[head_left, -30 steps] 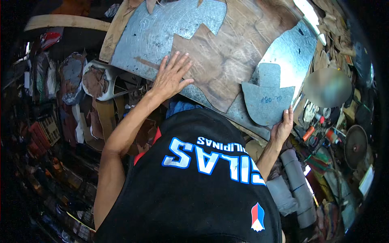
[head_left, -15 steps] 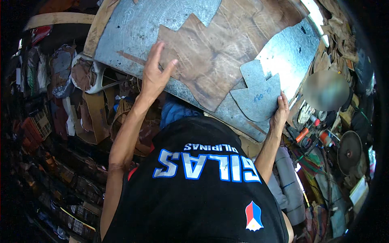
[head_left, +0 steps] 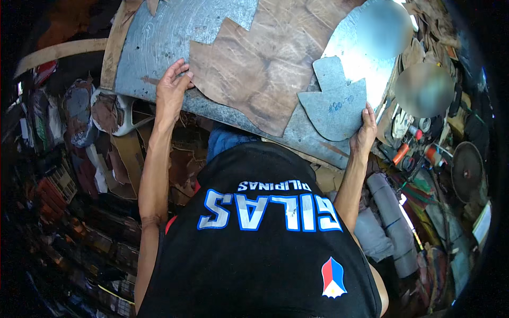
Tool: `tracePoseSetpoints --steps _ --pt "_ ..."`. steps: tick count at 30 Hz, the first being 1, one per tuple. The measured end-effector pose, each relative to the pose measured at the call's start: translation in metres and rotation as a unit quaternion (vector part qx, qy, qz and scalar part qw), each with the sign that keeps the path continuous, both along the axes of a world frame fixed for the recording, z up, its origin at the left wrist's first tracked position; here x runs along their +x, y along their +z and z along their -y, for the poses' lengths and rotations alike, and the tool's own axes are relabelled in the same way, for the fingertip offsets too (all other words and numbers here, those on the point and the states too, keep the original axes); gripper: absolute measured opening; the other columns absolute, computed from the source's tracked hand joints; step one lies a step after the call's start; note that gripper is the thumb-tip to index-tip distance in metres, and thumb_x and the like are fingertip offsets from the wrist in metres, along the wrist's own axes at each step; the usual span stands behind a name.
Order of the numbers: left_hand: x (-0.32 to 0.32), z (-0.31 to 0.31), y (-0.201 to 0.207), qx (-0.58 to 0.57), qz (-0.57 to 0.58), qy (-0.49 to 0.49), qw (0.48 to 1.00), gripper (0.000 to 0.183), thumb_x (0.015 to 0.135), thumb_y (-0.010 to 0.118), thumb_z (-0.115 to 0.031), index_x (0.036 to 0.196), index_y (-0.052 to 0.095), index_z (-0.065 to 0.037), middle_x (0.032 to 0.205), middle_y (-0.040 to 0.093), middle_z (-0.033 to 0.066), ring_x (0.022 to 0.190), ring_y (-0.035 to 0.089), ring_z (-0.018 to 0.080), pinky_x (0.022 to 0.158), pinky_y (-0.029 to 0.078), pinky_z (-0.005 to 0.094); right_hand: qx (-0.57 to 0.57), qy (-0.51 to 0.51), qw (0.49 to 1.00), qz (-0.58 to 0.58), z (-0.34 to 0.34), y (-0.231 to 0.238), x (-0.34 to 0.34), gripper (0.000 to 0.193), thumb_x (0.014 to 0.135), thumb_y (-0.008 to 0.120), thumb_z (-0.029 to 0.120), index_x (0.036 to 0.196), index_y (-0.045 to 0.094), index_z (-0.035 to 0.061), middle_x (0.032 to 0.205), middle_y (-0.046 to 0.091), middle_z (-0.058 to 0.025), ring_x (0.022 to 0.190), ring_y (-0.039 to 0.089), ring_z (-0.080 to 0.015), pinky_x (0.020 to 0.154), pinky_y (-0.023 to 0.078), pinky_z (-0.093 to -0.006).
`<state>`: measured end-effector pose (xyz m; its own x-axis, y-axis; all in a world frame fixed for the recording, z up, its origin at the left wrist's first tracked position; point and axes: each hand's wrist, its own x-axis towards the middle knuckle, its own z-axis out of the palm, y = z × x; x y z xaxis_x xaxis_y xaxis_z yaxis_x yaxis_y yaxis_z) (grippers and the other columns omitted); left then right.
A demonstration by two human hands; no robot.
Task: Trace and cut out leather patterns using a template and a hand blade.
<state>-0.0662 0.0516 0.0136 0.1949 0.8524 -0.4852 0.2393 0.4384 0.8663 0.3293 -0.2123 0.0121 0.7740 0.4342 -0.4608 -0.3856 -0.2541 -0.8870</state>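
Note:
A large piece of brown leather [head_left: 254,69] with a stepped, jagged far-left edge lies on the metal-topped table [head_left: 159,32]. My left hand [head_left: 172,93] is at the leather's left edge, thumb beside it and fingers apart. A flat grey template [head_left: 336,106], notched on its far side and marked by hand, lies right of the leather, close to its right edge. Along the template's right edge, my right hand [head_left: 363,130] grips it with bent fingers; its thumb is hard to make out.
Cluttered at the right are orange spools [head_left: 401,153], a round dark disc [head_left: 467,172] and leather scraps [head_left: 429,32]. A white plastic chair [head_left: 124,114] and a cardboard box [head_left: 124,159] stand left of the table. Grey rolls [head_left: 395,228] lie at the lower right.
My left hand has moved left, off the leather's surface to its left edge. My right hand stays at the template's right edge. The whole view has shifted a little.

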Motion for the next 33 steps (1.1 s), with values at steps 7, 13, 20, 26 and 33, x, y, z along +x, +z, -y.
tracePoseSetpoints --steps 7,13,20,26,33 --pt "-0.003 -0.012 -0.008 0.006 -0.004 -0.088 0.996 0.047 0.091 0.061 -0.004 0.134 0.044 0.005 0.094 0.064 0.0074 0.078 0.061 0.0104 0.069 0.051 0.0219 0.041 -0.086 0.995 -0.034 0.010 0.020 -0.051 0.042 0.095 0.054 0.010 0.134 0.047 -0.0053 0.126 0.059 -0.0136 0.113 0.057 -0.0193 0.101 0.042 -0.0322" --pt "-0.007 -0.023 -0.010 -0.012 -0.011 -0.135 0.991 0.047 0.090 0.062 -0.006 0.132 0.044 0.007 0.090 0.064 0.0069 0.076 0.061 0.0104 0.065 0.052 0.0227 0.072 -0.113 0.988 -0.082 -0.017 0.011 -0.112 0.037 0.096 0.054 0.005 0.131 0.049 -0.0030 0.116 0.063 -0.0094 0.093 0.062 -0.0114 0.082 0.052 -0.0242" --pt "-0.007 -0.031 0.000 0.001 -0.050 -0.183 0.982 0.045 0.089 0.064 -0.007 0.129 0.049 0.004 0.096 0.063 0.0078 0.079 0.062 0.0124 0.068 0.054 0.0274 0.046 -0.097 0.988 -0.107 -0.062 0.016 -0.164 0.037 0.096 0.054 0.008 0.132 0.050 0.0000 0.089 0.063 0.0002 0.053 0.046 -0.0006 0.046 0.041 -0.0151" --pt "0.025 -0.029 0.003 0.487 -0.143 -0.391 0.768 0.059 0.082 0.074 -0.027 0.130 0.053 -0.001 0.123 0.057 0.0203 0.116 0.054 0.0337 0.099 0.044 0.0451 -0.087 -0.004 0.996 0.026 -0.069 0.019 -0.184 0.040 0.096 0.053 0.010 0.135 0.047 0.0014 0.079 0.059 0.0011 0.062 0.051 -0.0040 0.051 0.048 -0.0207" --pt "0.040 -0.024 -0.017 0.473 -0.139 -0.503 0.710 0.077 0.071 0.079 -0.045 0.131 0.052 -0.003 0.146 0.040 0.0179 0.139 0.030 0.0386 0.113 0.024 0.0528 -0.201 0.062 0.969 0.128 -0.080 0.016 -0.183 0.046 0.094 0.055 0.013 0.138 0.047 0.0018 0.084 0.065 -0.0106 0.066 0.056 -0.0133 0.057 0.048 -0.0299"
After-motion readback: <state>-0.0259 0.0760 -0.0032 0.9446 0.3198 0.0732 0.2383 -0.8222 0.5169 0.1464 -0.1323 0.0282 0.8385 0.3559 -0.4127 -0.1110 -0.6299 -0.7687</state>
